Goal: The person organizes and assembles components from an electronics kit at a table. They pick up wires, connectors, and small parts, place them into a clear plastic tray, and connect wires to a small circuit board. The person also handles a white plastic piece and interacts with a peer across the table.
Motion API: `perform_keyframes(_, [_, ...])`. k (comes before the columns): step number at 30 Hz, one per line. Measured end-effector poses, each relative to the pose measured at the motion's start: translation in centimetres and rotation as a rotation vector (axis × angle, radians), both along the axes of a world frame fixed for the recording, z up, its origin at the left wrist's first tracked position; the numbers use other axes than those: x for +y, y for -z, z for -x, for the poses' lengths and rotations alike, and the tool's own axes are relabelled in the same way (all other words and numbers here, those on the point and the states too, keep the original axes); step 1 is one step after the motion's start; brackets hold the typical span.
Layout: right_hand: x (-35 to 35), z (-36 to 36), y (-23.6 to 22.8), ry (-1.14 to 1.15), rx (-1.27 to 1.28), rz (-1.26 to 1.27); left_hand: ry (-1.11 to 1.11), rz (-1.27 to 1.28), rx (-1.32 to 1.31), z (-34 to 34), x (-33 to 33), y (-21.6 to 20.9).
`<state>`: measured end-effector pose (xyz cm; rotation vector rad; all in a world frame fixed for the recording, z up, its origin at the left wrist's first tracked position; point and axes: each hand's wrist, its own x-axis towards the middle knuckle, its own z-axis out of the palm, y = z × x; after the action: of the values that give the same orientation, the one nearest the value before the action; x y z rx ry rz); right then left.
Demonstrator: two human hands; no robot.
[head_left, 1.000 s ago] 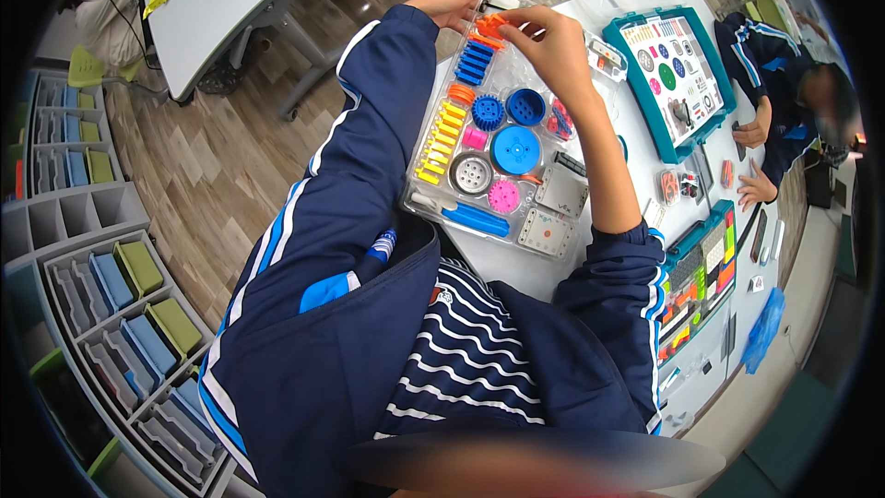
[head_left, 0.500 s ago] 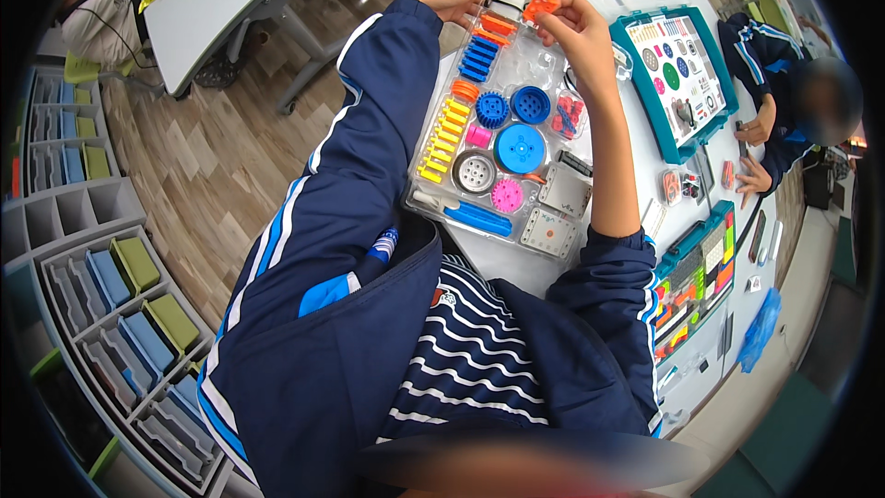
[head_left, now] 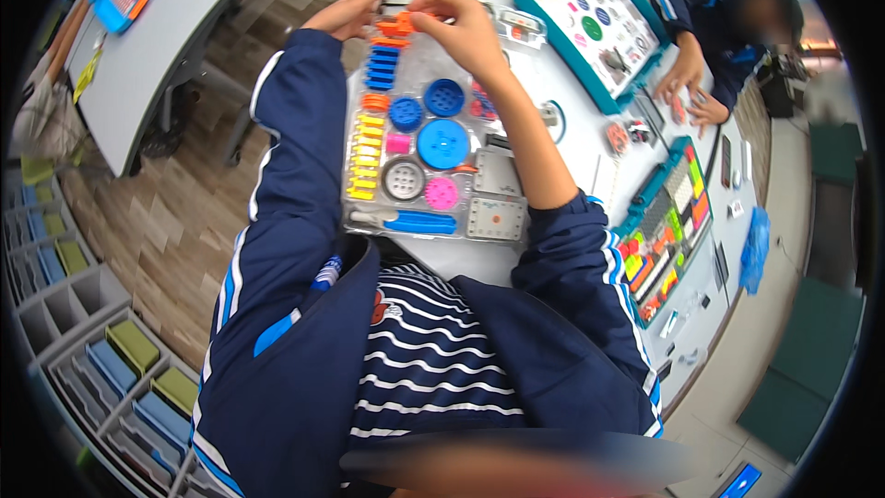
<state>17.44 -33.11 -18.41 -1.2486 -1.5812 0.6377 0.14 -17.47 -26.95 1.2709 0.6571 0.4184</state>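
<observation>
A clear plastic tray (head_left: 355,212) of building parts lies in front of me. My right hand (head_left: 466,32) pinches an orange plastic building piece (head_left: 398,25) over the tray's far left corner, close above the orange pieces there. Beside that same corner is my left hand (head_left: 350,16), its fingers stretched out; whether they press on the rim is hard to see. Down the tray's left side run blue connectors (head_left: 382,68) and yellow connectors (head_left: 366,157). Blue wheels (head_left: 443,144), a grey wheel (head_left: 403,179) and a pink gear (head_left: 441,193) fill the middle.
A teal case lid (head_left: 604,97) with a picture sheet stands beyond the tray. To the right are a case of colourful bricks (head_left: 668,240), a blue plastic bag (head_left: 755,251) and another person's hands (head_left: 687,83). Another table (head_left: 175,28) and storage bins (head_left: 138,350) are at left.
My right hand has brought the orange piece down to the tray's far left corner. The whole view has shifted, so the tray sits further left.
</observation>
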Motion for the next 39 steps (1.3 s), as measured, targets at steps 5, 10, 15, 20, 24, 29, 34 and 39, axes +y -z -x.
perform_keyframes(5, [-0.9,-0.4,-1.2,-0.064,0.356,0.382,0.026,-0.010,0.008,0.1,-0.1,-0.2])
perform_keyframes(10, [-1.3,-0.3,-1.5,-0.153,0.605,0.472,0.005,-0.043,0.013,0.2,-0.8,-1.0])
perform_keyframes(15, [-1.7,-0.3,-1.4,-0.161,0.435,0.410,0.086,0.017,-0.004,0.0,-0.6,-0.9])
perform_keyframes(20, [-1.1,0.5,-0.7,-0.038,0.206,0.216,0.017,-0.085,0.040,0.1,-1.0,-1.1])
perform_keyframes(24, [-0.9,0.9,0.2,0.126,-0.171,-0.022,0.034,-0.103,0.025,0.3,-1.4,-1.8])
perform_keyframes(29, [-0.6,1.7,0.8,0.146,-0.360,-0.140,0.032,-0.068,-0.004,0.1,-1.2,-1.4])
perform_keyframes(34, [-0.6,2.6,1.2,0.123,-0.410,-0.215,0.062,-0.068,-0.037,0.1,-0.5,-0.6])
perform_keyframes(39, [-0.1,3.1,1.4,0.180,-0.542,-0.232,0.066,-0.058,-0.040,0.1,-0.6,-0.8])
